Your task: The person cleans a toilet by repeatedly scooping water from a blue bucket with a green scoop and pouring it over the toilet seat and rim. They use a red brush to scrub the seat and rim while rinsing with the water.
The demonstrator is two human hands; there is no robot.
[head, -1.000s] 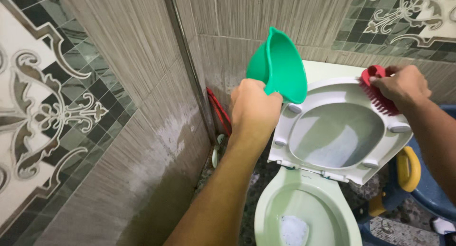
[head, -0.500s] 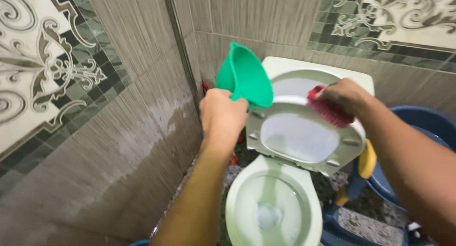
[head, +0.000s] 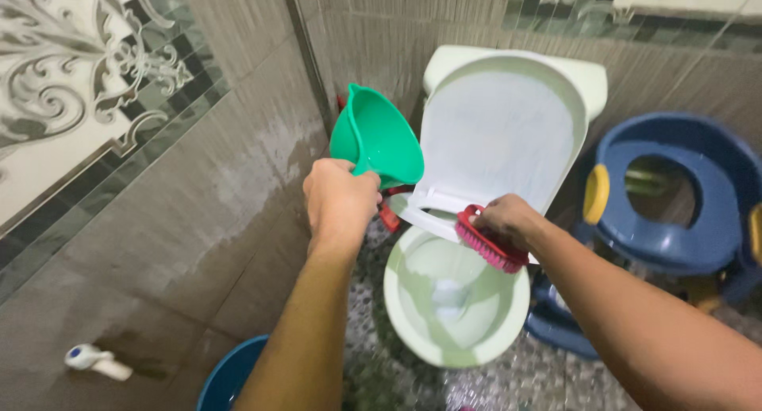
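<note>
Scrubbing has dropped from the far edge of the raised white plastic toilet lid [head: 500, 133] to its near hinge, right hand [head: 508, 220] clamped on the red bristle brush [head: 488, 243], left hand [head: 341, 198] gripping the green plastic scoop [head: 375, 137].

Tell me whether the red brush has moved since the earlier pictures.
Yes. The red brush, in the right hand, went from the raised seat's top edge down to its hinge end by the toilet bowl.

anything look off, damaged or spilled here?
Nothing broken. The wall tiles left of the toilet bowl show a pale, patchy stain. The left hand holds a green scoop; the right hand holds a red brush.
</note>
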